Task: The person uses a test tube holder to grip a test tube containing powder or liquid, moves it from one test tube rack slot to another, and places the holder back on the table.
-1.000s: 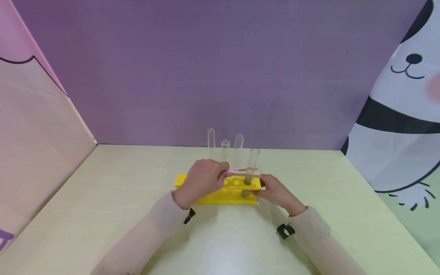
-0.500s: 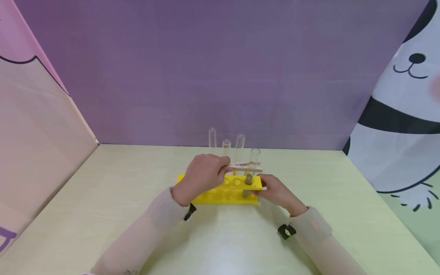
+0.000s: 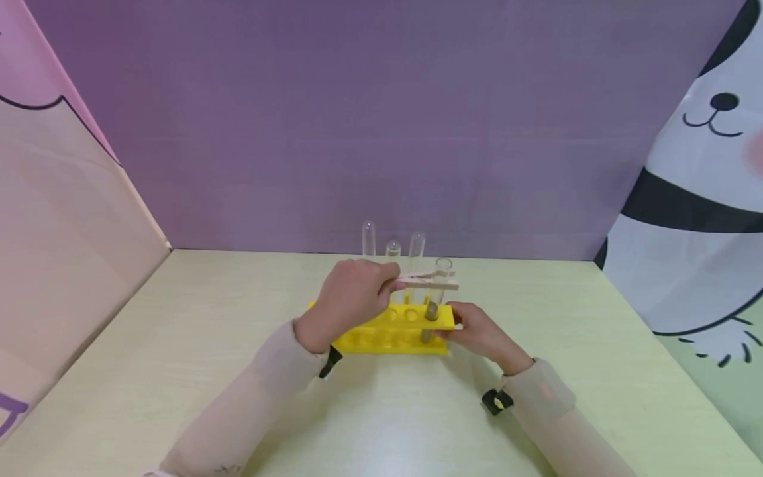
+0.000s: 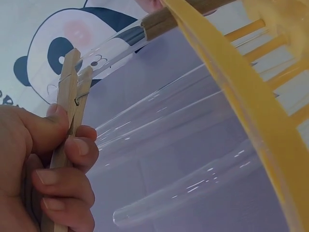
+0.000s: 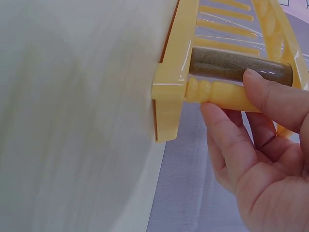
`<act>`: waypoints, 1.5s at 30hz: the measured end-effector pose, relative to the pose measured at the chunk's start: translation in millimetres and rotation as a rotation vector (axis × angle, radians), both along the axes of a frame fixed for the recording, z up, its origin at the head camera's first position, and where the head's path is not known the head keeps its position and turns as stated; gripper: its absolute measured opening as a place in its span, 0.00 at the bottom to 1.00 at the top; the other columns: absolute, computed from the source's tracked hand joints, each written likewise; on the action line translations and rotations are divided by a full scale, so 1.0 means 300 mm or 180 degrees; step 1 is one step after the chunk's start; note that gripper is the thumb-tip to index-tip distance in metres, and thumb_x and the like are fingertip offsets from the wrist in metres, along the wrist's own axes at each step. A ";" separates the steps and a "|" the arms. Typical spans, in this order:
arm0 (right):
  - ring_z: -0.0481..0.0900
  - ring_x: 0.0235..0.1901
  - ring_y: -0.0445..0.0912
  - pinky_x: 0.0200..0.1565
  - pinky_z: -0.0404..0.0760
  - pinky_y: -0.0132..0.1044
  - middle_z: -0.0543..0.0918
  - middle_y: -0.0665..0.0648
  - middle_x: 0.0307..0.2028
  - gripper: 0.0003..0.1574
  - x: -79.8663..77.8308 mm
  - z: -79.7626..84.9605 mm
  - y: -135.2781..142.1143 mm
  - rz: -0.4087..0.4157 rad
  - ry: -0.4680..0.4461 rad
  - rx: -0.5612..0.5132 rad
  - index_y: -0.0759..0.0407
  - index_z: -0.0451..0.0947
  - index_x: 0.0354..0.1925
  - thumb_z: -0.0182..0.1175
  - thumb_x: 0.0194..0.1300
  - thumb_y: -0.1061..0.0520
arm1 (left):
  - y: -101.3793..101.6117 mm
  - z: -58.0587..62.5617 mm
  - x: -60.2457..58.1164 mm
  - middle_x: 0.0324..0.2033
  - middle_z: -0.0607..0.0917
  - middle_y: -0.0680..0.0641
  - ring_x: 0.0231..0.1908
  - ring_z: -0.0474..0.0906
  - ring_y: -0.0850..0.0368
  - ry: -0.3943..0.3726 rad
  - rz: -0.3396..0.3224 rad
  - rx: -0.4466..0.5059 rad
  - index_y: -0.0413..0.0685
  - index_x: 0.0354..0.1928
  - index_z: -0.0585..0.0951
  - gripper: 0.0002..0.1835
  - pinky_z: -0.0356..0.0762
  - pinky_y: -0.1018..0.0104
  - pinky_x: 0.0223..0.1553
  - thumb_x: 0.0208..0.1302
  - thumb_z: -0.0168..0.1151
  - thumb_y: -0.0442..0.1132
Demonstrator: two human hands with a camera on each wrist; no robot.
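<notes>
In my left hand (image 3: 353, 295) I grip a wooden test tube clamp (image 4: 69, 96), fingers and thumb curled round its handle. Its jaws lie at the upper part of a glass test tube (image 3: 437, 296), a little below the open rim; whether they press the glass I cannot tell. That tube stands upright at the right end of a yellow test tube rack (image 3: 369, 341), with dark brownish matter (image 5: 227, 65) in its lower part. With my right hand (image 3: 481, 334) I hold the rack's right end post (image 5: 231, 95) between thumb and fingers.
Three clear test tubes, among them a left one (image 3: 369, 240), a middle one (image 3: 393, 250) and a right one (image 3: 416, 246), stand bottom-up behind the rack's holes. The pale table (image 3: 238, 298) meets a purple backdrop (image 3: 381, 132) behind them.
My left hand and the clamp have risen along the tube, from just above the rack to near the rim. The right hand and the rack stay in place.
</notes>
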State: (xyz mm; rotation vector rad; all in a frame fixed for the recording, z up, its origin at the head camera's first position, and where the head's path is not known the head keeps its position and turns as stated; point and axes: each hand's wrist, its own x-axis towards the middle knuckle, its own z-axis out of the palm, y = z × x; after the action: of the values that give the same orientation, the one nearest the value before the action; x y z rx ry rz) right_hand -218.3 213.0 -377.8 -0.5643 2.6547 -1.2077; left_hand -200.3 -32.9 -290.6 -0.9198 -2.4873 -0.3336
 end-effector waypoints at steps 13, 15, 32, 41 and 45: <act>0.77 0.40 0.47 0.47 0.75 0.47 0.82 0.57 0.42 0.15 0.001 0.008 -0.003 0.0091 0.0092 0.0021 0.64 0.76 0.45 0.64 0.60 0.61 | -0.002 0.035 0.006 0.10 0.59 0.55 0.11 0.51 0.62 0.0104 -0.0006 0.0123 0.52 0.21 0.71 0.16 0.50 0.72 0.16 0.65 0.59 0.45; 0.77 0.40 0.47 0.47 0.75 0.46 0.82 0.57 0.42 0.14 0.001 0.007 -0.002 0.0086 0.0089 0.0012 0.64 0.77 0.45 0.64 0.59 0.62 | -0.001 0.038 0.006 0.10 0.59 0.55 0.11 0.51 0.62 0.0107 0.0001 0.0115 0.52 0.20 0.71 0.16 0.49 0.72 0.16 0.66 0.59 0.45; 0.79 0.42 0.50 0.48 0.76 0.48 0.82 0.58 0.42 0.14 -0.005 0.005 -0.006 0.0092 0.0051 -0.0003 0.65 0.76 0.45 0.64 0.59 0.63 | -0.007 0.068 0.004 0.10 0.58 0.55 0.10 0.50 0.62 0.0232 0.0012 0.0121 0.52 0.21 0.71 0.15 0.48 0.71 0.15 0.66 0.58 0.45; 0.78 0.40 0.48 0.45 0.76 0.45 0.82 0.56 0.41 0.13 -0.001 0.011 -0.009 0.0078 0.0057 0.0057 0.63 0.76 0.43 0.64 0.59 0.61 | -0.017 0.079 0.005 0.11 0.56 0.55 0.11 0.48 0.62 0.0281 -0.0020 0.0203 0.51 0.21 0.68 0.16 0.46 0.71 0.16 0.67 0.56 0.43; 0.78 0.39 0.47 0.44 0.76 0.45 0.82 0.55 0.40 0.13 0.001 0.010 -0.007 0.0097 0.0070 0.0067 0.63 0.76 0.43 0.64 0.60 0.61 | -0.023 0.082 0.005 0.11 0.56 0.55 0.11 0.49 0.62 0.0233 0.0003 0.0252 0.51 0.21 0.69 0.16 0.46 0.71 0.16 0.67 0.57 0.43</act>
State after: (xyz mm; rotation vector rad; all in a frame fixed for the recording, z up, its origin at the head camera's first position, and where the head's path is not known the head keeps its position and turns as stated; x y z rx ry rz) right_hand -217.9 210.8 -374.7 -0.6161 2.6637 -1.1705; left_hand -198.7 -39.7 -266.0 -0.8829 -2.3903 -0.3885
